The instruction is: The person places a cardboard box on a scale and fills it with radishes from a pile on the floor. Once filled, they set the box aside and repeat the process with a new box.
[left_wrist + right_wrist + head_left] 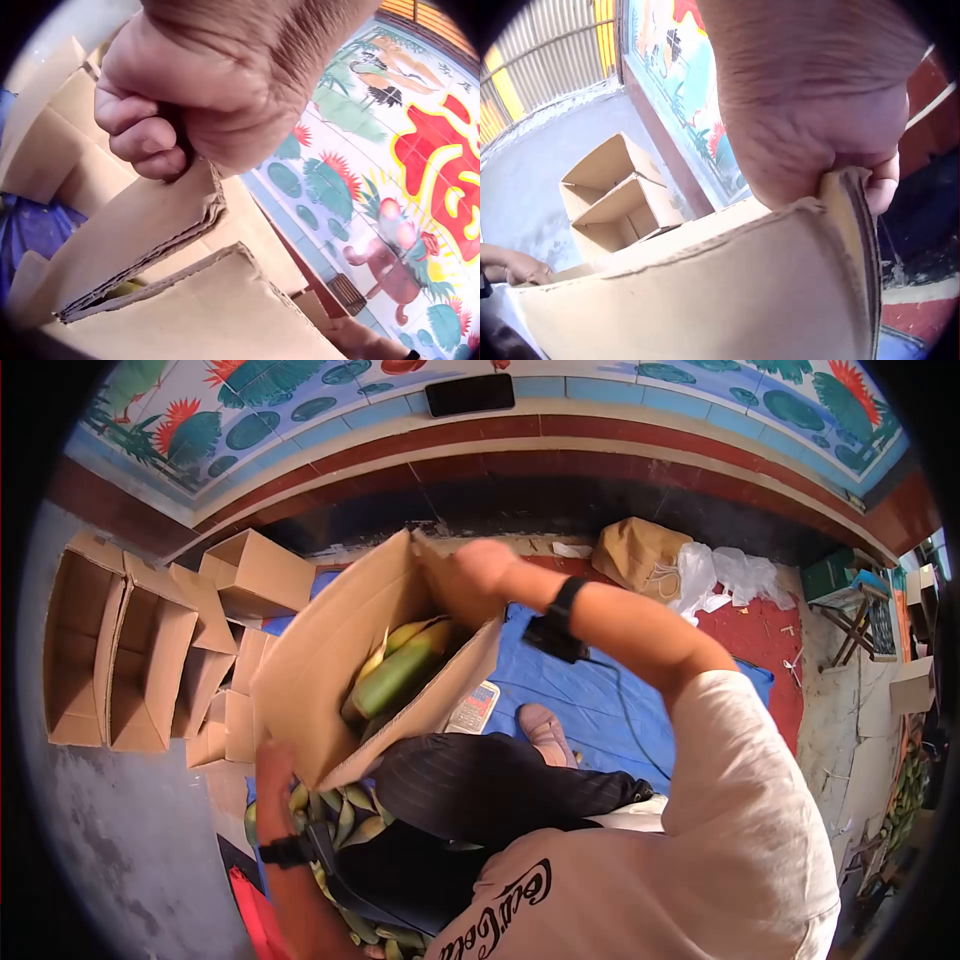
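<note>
An open cardboard box (300, 670) is tilted above the person's lap, with green and yellowish produce (400, 675), husked like corn, inside it. The left hand (275, 765) grips the box's near left corner; in the left wrist view the fingers of this hand (202, 97) are curled over the cardboard edge (150, 217). At the far side, the right hand (485, 570) grips the opposite edge. The right wrist view shows that hand (817, 127) with its fingers bent over the box corner (847, 202).
Empty cardboard boxes (150, 650) stand at the left. Loose green produce (350, 810) lies below the held box. A blue sheet (600, 690) covers part of the floor, with a brown paper bag (640, 565) and white plastic bags (720, 575) beyond. A phone (470, 395) is on the ledge.
</note>
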{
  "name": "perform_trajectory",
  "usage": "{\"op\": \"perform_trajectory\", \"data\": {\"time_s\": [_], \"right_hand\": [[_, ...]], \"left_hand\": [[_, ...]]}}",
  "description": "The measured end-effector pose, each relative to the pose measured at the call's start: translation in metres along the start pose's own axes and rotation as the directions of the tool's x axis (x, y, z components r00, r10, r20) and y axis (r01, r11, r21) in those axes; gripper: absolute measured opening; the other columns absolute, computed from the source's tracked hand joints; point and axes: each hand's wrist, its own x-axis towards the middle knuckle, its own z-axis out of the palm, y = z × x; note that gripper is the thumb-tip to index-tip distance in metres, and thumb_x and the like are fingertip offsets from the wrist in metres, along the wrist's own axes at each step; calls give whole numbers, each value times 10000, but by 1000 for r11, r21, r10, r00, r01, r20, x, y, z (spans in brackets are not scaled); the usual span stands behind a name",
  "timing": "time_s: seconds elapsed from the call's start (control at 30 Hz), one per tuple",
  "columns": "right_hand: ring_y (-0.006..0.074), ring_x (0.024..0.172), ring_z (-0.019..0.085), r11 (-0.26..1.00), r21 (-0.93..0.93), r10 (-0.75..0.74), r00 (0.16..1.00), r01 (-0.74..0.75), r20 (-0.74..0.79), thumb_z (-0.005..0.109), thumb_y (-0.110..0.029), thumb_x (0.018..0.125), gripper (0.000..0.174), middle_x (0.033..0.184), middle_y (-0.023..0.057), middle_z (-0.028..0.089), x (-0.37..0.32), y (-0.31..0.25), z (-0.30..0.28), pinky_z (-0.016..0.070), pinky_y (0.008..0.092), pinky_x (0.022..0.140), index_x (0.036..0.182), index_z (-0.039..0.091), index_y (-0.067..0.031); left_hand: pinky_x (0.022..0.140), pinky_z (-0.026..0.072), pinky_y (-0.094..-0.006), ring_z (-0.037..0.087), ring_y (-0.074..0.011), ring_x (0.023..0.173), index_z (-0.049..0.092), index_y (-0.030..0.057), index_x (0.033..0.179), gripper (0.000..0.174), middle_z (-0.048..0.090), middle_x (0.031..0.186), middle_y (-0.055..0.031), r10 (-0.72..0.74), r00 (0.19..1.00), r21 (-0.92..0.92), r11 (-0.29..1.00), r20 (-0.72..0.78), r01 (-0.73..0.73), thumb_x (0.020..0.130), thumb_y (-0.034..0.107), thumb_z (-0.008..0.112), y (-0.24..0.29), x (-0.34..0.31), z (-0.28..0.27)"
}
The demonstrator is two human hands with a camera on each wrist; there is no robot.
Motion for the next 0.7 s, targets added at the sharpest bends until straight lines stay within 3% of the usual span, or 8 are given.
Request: {"op": "perform_trajectory", "data": {"time_s": [0.03, 0.17, 0.23, 0.3, 0.37, 0.5, 0.63, 0.7], "right_hand": [[345, 837, 641, 999, -18, 28, 1000, -29, -13, 554, -321, 799, 312, 853, 194, 657, -12, 23, -5, 515, 429, 748, 863, 696, -50], [380, 781, 623, 978, 97, 195, 973, -183, -127, 586, -305, 777, 302, 783, 230, 629, -96, 104, -7, 495, 458, 718, 773, 674, -16], [394, 759, 614, 950, 134, 308, 925, -283, -223, 610, -295, 766, 299, 769, 237, 622, -153, 135, -1, 487, 470, 700, 760, 663, -1], [391, 769, 630, 924, 94, 381, 880, -370, -283, 597, -273, 766, 292, 779, 234, 637, -214, 161, 6, 506, 467, 702, 730, 665, 8], [401, 775, 622, 882, 139, 471, 840, -450, -270, 593, -260, 773, 281, 786, 239, 633, -269, 191, 17, 499, 478, 707, 759, 661, 12], [394, 808, 615, 801, 140, 592, 736, -582, -330, 589, -244, 771, 249, 827, 238, 632, -374, 230, 21, 489, 475, 730, 857, 661, -22], [385, 807, 618, 637, 45, 749, 605, -769, -269, 586, -251, 768, 253, 824, 223, 638, -460, 272, 27, 488, 470, 731, 877, 665, -37], [377, 810, 627, 530, 6, 821, 511, -848, -256, 566, -239, 777, 243, 819, 216, 644, -493, 286, 36, 492, 471, 724, 876, 667, -41]], "left_hand": [[343, 330, -304, 471, -144, 393, 614, 22, 687, 183, 531, 523, -52, 131, 991, -11, 991, 34, -131, 785, 163, 554, 3, 10, 0], [469, 405, -310, 513, -127, 525, 620, -39, 773, 190, 554, 583, -52, 117, 977, -121, 988, 176, -96, 773, 148, 583, 126, -16, 35], [513, 437, -332, 561, -166, 551, 632, -48, 775, 219, 586, 602, -106, 112, 969, 45, 991, 220, -124, 765, 169, 598, 151, -13, 69], [590, 473, -382, 630, -267, 631, 648, -31, 785, 260, 639, 691, -186, 317, 903, 76, 933, 290, -352, 759, 226, 619, 143, 7, 121], [682, 493, -419, 645, -347, 776, 671, 0, 800, 279, 648, 804, -228, 361, 850, 385, 774, 384, -503, 755, 270, 620, 200, -31, 154], [691, 514, -395, 666, -298, 736, 675, -7, 843, 273, 654, 791, -217, 355, 723, 438, 611, 593, -660, 780, 244, 588, 249, -77, 247], [560, 521, -351, 656, -215, 562, 671, -4, 794, 227, 675, 752, -163, 54, 482, 289, 739, 875, -608, 802, 187, 548, 279, -118, 328], [579, 519, -342, 655, -209, 593, 656, -4, 774, 230, 678, 754, -132, 134, 223, 35, 783, 966, -621, 821, 157, 498, 258, -120, 377]]}}
